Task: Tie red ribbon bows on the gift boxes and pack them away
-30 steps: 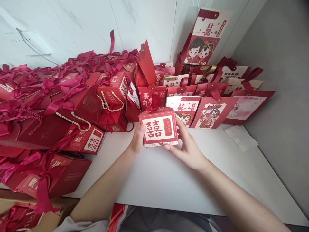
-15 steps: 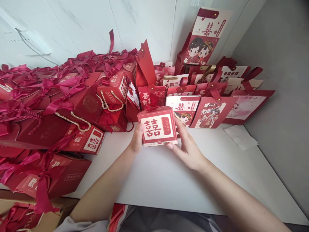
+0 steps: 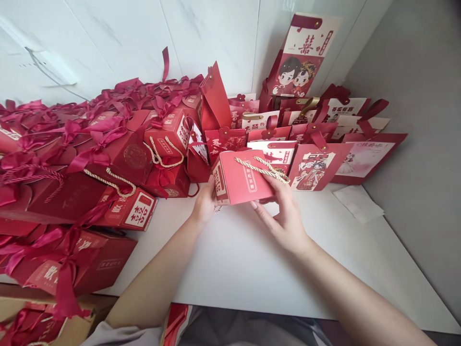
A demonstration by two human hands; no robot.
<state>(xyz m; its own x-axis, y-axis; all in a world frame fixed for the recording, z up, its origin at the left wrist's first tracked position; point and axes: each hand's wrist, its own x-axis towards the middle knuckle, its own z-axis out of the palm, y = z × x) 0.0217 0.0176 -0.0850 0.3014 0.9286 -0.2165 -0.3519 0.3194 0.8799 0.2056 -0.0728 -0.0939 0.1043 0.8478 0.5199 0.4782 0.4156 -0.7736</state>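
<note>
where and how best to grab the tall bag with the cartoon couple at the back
Probably pinch the tall bag at its narrow top edge, from above: it tapers upward and rises above the bags in front, which crowd its lower end.

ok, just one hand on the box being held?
No, the left hand and the right hand both hold the box, one at each side.

Packing workspace: stacked gift boxes (image 3: 77, 190)
</note>
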